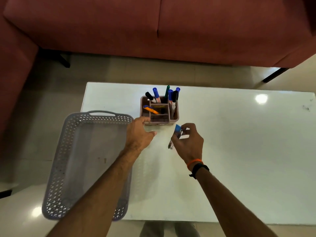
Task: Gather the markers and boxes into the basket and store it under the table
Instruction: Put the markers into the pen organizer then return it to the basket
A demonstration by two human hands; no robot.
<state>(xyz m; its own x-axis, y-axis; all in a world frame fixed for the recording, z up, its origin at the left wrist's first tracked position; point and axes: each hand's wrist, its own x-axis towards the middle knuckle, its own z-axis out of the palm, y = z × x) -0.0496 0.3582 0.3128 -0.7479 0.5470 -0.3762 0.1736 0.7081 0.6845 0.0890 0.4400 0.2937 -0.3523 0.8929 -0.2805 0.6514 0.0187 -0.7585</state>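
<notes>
- Head view looks down on a glossy white rectangular table (222,151), and both bare arms are stretched out over it.
- Right hand (189,142) is curled around a blue-capped marker with a pale barrel (177,134), pinched between thumb and fingers; the cap points up toward the organiser, the other end pokes out below the palm, just above the tabletop.
- An orange band and a black band (198,167) sit on that right wrist.
- Left hand (139,132) holds nothing, fingers loosely spread, fingertips right at the front left corner of the organiser; whether they touch it, I cannot tell.
- That small mauve plastic desk organiser with compartments (174,115) stands upright on the table, ahead of both hands.
- Its back compartments hold upright blue, black and green capped markers (171,96), leaning slightly.
- One orange pen with a blue cap (151,109) lies tilted across the left front compartments.
- Over on the left, a grey perforated plastic basket with a handle slot (68,151) rests with its left side overhanging the table's left edge, beside the organiser, and it looks empty inside.
- Left forearm crosses above the basket's right wall.
- Beyond the table sits a dark red sofa (153,31) on a pale tiled floor (119,69).
</notes>
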